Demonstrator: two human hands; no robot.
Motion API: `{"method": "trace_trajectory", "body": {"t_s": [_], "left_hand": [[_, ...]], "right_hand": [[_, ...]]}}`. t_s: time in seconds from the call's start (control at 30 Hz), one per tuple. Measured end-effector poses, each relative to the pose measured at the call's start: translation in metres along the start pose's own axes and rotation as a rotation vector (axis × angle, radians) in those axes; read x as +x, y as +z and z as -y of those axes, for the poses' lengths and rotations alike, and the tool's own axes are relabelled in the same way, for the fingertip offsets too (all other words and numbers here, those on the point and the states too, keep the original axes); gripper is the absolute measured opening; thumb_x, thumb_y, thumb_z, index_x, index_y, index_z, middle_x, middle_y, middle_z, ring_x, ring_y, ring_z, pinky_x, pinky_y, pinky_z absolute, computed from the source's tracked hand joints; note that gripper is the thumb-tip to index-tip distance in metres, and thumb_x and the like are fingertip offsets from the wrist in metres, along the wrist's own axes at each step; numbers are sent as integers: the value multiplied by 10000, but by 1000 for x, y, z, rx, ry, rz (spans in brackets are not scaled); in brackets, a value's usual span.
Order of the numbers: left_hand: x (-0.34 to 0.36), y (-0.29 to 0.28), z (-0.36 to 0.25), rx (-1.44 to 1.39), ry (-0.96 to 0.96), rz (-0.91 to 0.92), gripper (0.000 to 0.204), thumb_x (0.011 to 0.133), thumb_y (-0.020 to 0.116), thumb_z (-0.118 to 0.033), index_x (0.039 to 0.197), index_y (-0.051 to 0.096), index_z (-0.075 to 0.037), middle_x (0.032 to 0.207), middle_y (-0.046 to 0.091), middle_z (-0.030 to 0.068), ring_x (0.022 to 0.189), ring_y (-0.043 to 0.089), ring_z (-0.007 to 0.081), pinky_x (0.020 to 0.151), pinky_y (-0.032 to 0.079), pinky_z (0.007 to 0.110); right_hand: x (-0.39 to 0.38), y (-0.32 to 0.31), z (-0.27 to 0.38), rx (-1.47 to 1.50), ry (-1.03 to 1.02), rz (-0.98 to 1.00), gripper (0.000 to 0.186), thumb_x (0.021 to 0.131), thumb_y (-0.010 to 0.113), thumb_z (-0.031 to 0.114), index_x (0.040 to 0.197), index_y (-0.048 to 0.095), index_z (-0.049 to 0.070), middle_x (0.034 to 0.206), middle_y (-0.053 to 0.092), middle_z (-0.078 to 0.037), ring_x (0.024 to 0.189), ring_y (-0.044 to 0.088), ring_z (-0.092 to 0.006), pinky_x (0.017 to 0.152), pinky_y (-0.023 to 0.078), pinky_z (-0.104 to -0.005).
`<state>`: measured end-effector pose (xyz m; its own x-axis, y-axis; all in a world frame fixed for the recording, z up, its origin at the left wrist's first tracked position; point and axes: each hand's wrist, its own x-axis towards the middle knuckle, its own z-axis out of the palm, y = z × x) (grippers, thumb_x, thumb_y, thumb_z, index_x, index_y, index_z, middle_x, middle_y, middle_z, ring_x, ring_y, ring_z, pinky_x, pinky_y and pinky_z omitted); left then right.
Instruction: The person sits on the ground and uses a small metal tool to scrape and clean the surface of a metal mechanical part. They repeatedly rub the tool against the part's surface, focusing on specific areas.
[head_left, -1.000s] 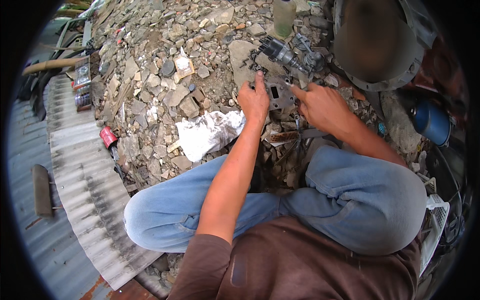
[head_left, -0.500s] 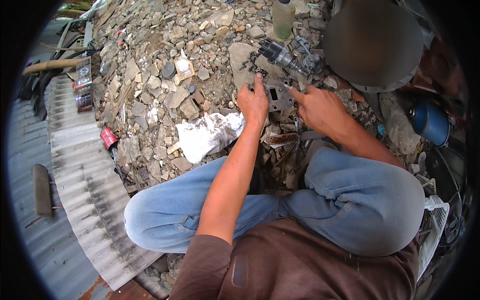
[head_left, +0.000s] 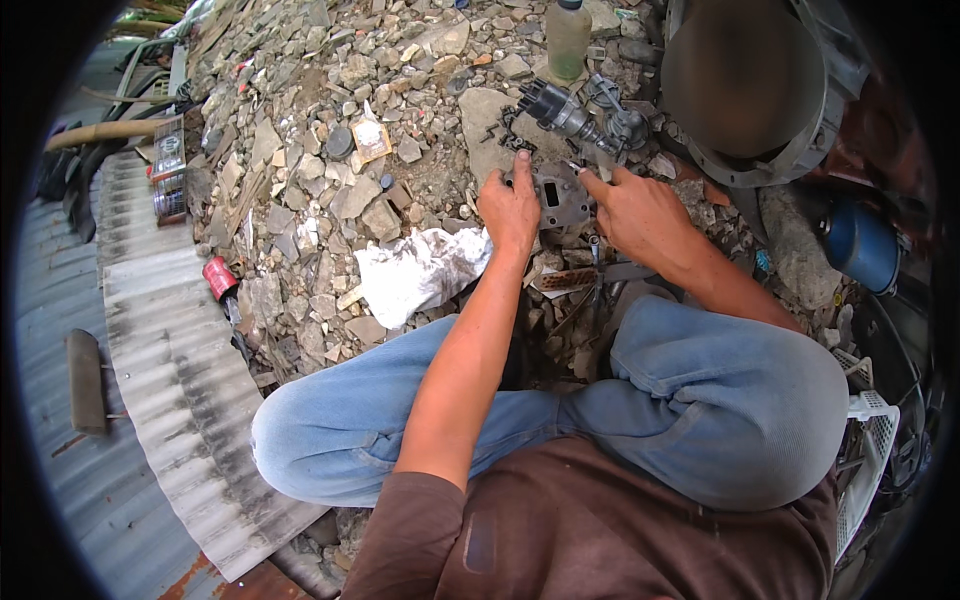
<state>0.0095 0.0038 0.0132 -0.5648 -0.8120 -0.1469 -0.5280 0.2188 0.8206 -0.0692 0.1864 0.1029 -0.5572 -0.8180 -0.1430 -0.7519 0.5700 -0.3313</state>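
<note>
Sitting cross-legged on the stony ground, I am gripping a flat grey metal part (head_left: 560,195) with both hands. My left hand (head_left: 510,205) is clamping its left edge and my right hand (head_left: 640,210) is pinching its right edge. The part is lying on the rubble just past my knees, near a crumpled white cloth (head_left: 420,272) and a dark distributor (head_left: 565,112)

An outdoor scrap yard: stone rubble (head_left: 330,150), corrugated sheet (head_left: 170,350), loose engine parts (head_left: 580,115).
</note>
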Motion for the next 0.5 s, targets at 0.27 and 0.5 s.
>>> {"method": "trace_trajectory", "body": {"t_s": [0.27,0.5], "left_hand": [[1,-2,-2,-15,2,19,751,992,661,-611,948,714,137,861,714,337,857,710,464,847,533,511],[5,1,2,20,28,5,744,994,673,-594,944,698,148,840,705,342,822,699,482,820,529,528]], "right_hand": [[-5,-3,2,5,15,17,521,927,667,156,1444,621,105,996,694,-236,873,730,-446,766,602,-542],[-1,-5,4,-14,3,-6,512,922,678,161,1428,627,99,983,692,-233,872,730,-446,762,601,-543]]}}
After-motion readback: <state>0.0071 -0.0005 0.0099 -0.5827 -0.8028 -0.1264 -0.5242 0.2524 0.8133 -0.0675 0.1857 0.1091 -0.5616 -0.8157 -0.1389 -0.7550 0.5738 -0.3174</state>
